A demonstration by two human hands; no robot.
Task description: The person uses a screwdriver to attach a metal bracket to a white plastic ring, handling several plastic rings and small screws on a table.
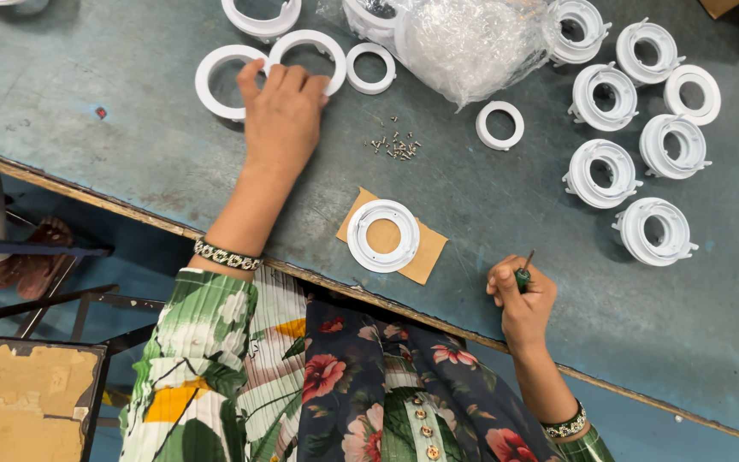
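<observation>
A: Nearest first, what was by the body?

B: Right hand (519, 295) sat at the near table edge, fist closed round a small green-handled screwdriver (523, 272), tip pointing up and away. Just left of it, a white ring housing (383, 235) lay flat on a brown cardboard square (427, 257), nobody touching it.

A: And the left?

B: Left hand (282, 111) reached further out, arm stretched over the table (130, 154) (beaded bracelet on the wrist). Palm down, fingers loosely spread and curled over two flat white rings (305, 51) lying side by side; fingertips touched them, couldn't tell if it really gripped either.

A: Between those?

B: Small heap of screws (395, 145) loose on the blue-grey top, right of the left hand. One thin white ring (499, 125) near the screws, another small ring (370, 68) just beside the two under the fingers.

A: Far side?

B: Crumpled clear plastic bag (468, 43) at the far edge with white parts inside, one more white part (260, 15) left of it. Far right, a cluster of assembled white housings (635, 137) stood in rough rows, close together, well apart from both hands
</observation>
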